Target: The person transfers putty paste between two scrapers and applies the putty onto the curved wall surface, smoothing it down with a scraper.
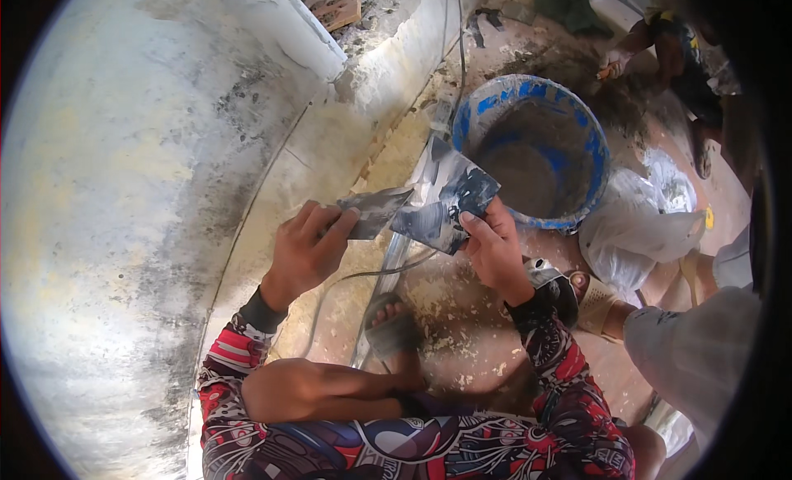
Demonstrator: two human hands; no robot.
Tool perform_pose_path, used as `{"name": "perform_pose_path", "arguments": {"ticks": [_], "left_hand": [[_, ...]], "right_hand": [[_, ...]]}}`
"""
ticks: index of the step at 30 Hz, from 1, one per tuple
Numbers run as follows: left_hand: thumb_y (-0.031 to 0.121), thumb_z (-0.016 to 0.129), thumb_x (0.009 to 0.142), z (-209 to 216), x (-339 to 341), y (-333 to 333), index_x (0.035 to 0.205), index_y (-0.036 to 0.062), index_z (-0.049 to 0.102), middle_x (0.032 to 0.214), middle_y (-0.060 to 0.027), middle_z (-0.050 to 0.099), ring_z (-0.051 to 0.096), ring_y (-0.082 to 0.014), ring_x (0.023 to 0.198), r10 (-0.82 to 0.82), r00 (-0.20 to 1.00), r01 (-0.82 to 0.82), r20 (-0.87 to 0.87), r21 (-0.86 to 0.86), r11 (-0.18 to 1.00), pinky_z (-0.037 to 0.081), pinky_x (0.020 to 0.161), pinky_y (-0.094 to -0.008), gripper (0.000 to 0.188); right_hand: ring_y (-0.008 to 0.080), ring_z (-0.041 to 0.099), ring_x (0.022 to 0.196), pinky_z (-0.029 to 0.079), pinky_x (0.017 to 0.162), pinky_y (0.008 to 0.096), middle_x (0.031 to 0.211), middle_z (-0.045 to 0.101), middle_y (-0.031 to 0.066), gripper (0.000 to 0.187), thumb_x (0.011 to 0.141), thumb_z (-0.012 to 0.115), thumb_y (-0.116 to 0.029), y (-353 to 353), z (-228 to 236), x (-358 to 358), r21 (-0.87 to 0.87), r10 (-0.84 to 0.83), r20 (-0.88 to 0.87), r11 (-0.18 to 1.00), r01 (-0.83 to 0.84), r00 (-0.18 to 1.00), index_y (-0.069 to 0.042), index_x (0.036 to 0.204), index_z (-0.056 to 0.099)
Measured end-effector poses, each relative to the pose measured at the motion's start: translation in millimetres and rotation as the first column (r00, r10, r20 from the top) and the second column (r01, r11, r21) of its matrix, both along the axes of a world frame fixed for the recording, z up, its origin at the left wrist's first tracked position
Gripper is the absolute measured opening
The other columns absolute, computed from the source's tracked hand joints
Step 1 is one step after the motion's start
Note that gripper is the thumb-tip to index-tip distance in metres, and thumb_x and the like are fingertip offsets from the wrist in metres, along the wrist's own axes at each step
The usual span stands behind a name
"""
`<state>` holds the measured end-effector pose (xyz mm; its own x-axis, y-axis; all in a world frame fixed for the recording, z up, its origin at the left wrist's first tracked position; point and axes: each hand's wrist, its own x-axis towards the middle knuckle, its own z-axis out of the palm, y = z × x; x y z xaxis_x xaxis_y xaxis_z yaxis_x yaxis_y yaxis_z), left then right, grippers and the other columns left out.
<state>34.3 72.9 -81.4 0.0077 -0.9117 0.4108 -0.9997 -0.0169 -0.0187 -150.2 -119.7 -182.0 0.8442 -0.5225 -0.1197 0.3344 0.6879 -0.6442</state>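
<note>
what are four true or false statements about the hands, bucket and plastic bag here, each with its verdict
1. The left hand holds a flat blade. True.
2. The right hand is empty. False: it holds a larger, smeared flat plate.
3. The bucket shows blue on its rim and inside. True.
4. The plastic bag is left of the bucket in the picture. False: it is to the right, lower down.

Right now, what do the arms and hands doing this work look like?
The left hand and right hand wear no gloves. The left sleeve and right sleeve are long, with a busy red, black and white pattern, and end in plain black cuffs.
</note>
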Motion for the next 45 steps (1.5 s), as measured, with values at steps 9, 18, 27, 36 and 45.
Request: {"name": "perform_pose_path", "arguments": {"ticks": [9,18,27,36,45], "left_hand": [[-0.004,0.069,0.063,20,2,-9,0.114,0.0010,0.064,0.093,-0.0109,0.059,0.059,-0.0291,0.072,0.022,0.990,-0.014,0.141,-0.056,0.998,0.049,0.056,-0.0379,0.052],[0.008,0.063,0.089,107,84,-61,0.082,0.0028,0.055,0.080,-0.0201,0.058,0.058,-0.0420,0.068,0.328,0.939,-0.276,0.101,-0.346,0.897,0.046,0.056,-0.0445,0.012],[0.029,0.060,0.091,169,164,-114,0.077,0.0030,0.058,0.070,-0.0220,0.063,0.062,-0.0454,0.069,0.534,0.841,-0.505,0.080,-0.237,0.830,0.048,0.061,-0.0513,0.029],[0.030,0.056,0.087,205,197,-132,0.085,0.0007,0.069,0.083,-0.0261,0.068,0.067,-0.0459,0.082,0.632,0.700,-0.559,0.334,-0.294,0.775,0.054,0.076,-0.0524,0.032],[0.032,0.058,0.086,205,171,-138,0.088,0.0063,0.071,0.086,-0.0224,0.070,0.068,-0.0429,0.085,0.591,0.748,-0.571,0.303,-0.162,0.805,0.055,0.077,-0.0481,0.028]], "right_hand": [[0.0043,0.048,0.079,0.044,0.069,0.0221,0.099,0.058,-0.0048,0.030,0.098,0.053,-0.007,-9,-1,-10,-0.521,0.141,-0.229,0.818,-0.244,0.963,-0.004,0.128,0.055],[0.0075,0.050,0.098,0.043,0.088,0.0246,0.109,0.059,-0.0003,0.033,0.097,0.053,-0.004,0,-2,-14,-0.425,0.225,-0.252,0.848,-0.316,0.941,0.000,0.129,0.053],[0.0081,0.051,0.102,0.042,0.091,0.0251,0.114,0.059,0.0003,0.035,0.098,0.051,-0.004,3,-6,-13,-0.392,0.238,-0.192,0.871,-0.297,0.952,0.001,0.132,0.051],[0.0093,0.051,0.106,0.042,0.095,0.0264,0.118,0.060,0.0028,0.035,0.097,0.052,-0.003,5,-14,-12,-0.383,0.244,-0.187,0.874,-0.299,0.952,0.001,0.132,0.051],[0.0088,0.051,0.107,0.042,0.095,0.0263,0.118,0.059,0.0023,0.037,0.097,0.052,-0.002,4,-14,-14,-0.354,0.243,-0.191,0.886,-0.298,0.951,0.001,0.133,0.050]]}}
